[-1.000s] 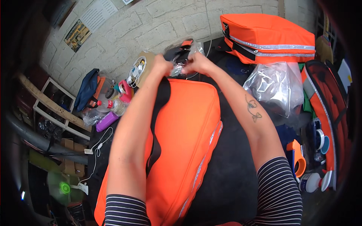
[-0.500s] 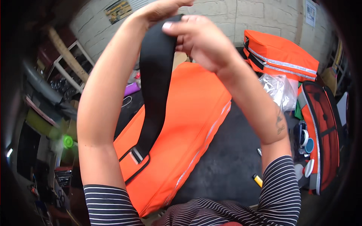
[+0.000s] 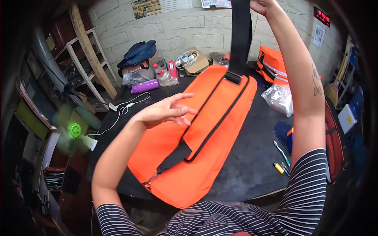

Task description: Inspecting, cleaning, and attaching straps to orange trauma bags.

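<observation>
A long orange bag (image 3: 220, 129) with black piping lies slantwise on the dark table in front of me. From a buckle (image 3: 233, 78) near its far end, a wide black strap (image 3: 240, 43) runs up out of the picture. My right hand (image 3: 263, 5) is raised at the top edge, partly cut off, closed on the strap. Over the left side of the bag hovers my left hand (image 3: 169, 111), its fingers apart and holding nothing. A second stretch of black webbing (image 3: 175, 156) crosses the bag's near part, down to a metal clip (image 3: 151, 180).
Far left on the table (image 3: 240, 179) are a purple bottle (image 3: 145, 86), a white cable (image 3: 125, 108) and a blue bag (image 3: 138, 54). Clear plastic (image 3: 278, 98), a toothbrush (image 3: 282, 153) and a yellow lighter (image 3: 278, 168) lie right. Another orange bag (image 3: 273, 65) stands behind.
My right hand has lifted the strap up and to the right. My left hand has come down from the strap, over the bag. The bag now lies turned, with its piped panel showing.
</observation>
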`<state>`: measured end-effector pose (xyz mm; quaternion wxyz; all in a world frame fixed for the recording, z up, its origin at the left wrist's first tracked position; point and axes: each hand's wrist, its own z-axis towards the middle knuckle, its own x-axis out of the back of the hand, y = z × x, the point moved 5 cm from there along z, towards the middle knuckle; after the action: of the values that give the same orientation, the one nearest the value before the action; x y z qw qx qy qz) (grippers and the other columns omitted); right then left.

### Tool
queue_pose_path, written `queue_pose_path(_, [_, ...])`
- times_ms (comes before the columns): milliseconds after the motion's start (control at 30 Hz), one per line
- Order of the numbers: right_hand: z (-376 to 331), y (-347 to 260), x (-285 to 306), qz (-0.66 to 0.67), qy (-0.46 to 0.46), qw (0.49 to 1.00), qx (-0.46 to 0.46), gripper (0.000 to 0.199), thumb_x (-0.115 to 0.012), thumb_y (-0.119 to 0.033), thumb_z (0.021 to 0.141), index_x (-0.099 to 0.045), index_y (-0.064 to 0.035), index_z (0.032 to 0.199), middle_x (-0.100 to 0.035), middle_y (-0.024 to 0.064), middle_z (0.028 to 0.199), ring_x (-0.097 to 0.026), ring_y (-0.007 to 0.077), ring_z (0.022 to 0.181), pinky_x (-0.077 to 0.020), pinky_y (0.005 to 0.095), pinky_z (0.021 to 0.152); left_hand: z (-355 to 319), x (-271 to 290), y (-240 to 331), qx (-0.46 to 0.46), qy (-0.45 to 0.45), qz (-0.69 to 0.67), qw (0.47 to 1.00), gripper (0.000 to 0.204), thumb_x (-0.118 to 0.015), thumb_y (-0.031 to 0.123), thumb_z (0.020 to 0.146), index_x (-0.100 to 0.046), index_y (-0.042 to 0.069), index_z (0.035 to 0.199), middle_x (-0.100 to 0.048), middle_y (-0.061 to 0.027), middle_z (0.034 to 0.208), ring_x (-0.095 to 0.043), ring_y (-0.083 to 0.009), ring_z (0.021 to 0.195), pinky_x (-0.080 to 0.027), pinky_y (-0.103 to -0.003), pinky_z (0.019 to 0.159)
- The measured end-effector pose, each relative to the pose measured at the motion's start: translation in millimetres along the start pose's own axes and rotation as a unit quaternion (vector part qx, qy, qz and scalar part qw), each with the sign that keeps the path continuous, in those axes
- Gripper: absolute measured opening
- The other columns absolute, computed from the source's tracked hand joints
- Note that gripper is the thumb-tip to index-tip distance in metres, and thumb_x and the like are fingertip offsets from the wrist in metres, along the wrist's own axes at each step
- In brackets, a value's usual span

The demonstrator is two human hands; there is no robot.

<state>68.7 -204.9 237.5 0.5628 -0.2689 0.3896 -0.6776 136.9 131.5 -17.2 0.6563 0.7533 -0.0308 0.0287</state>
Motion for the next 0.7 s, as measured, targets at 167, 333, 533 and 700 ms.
queue_pose_path(167, [-7.3, 34.2, -79.8, -0.161, 0.084, 0.983, -0.012, 0.018, -0.059, -0.009, 0.085, -0.061, 0.0024, 0.100, -0.064, 0.0110, 0.087, -0.060, 0.0222, 0.074, -0.0524, 0.0398, 0.078, -4.8, 3.7, 39.3, -0.183, 0.115, 0.068, 0.974, 0.082, -0.070, 0.038, 0.082, -0.027, 0.001, 0.142, -0.052, -0.0204, 0.124, -0.056, -0.0163, 0.095, -0.045, -0.028, 0.082])
queue_pose_path(333, [-29.2, 37.8, -128.0, -0.244, 0.114, 0.960, 0.074, 0.022, -0.058, -0.014, 0.087, -0.060, 0.0005, 0.104, -0.063, 0.0135, 0.094, -0.059, 0.0227, 0.082, -0.0478, 0.0421, 0.085, 17.3, 1.5, 27.1, -0.185, 0.149, -0.051, 0.970, 0.092, -0.073, 0.039, 0.080, -0.020, -0.002, 0.143, -0.045, -0.0157, 0.130, -0.046, -0.0226, 0.120, -0.038, -0.036, 0.100])
queue_pose_path(533, [-60.4, 41.1, -117.6, -0.355, 0.179, 0.902, 0.166, 0.028, -0.056, -0.020, 0.090, -0.060, -0.0018, 0.110, -0.063, 0.0165, 0.102, -0.058, 0.0233, 0.092, -0.0423, 0.0449, 0.094, -65.0, 44.6, 84.5, -0.437, 0.131, -0.134, 0.880, 0.033, -0.063, 0.012, 0.083, -0.053, -0.002, 0.112, -0.063, -0.0078, 0.098, -0.059, -0.0119, 0.088, -0.046, -0.025, 0.083])
queue_pose_path(700, [-95.3, 62.1, -108.0, -0.449, 0.218, 0.839, 0.215, 0.032, -0.055, -0.025, 0.092, -0.060, -0.0037, 0.115, -0.062, 0.0190, 0.108, -0.057, 0.0238, 0.100, -0.0377, 0.0472, 0.101, -119.2, 60.4, 145.5, -0.540, -0.135, -0.167, 0.814, 0.045, -0.060, 0.021, 0.089, -0.047, -0.007, 0.123, -0.054, -0.0153, 0.110, -0.046, -0.0101, 0.063, -0.034, -0.025, 0.062])
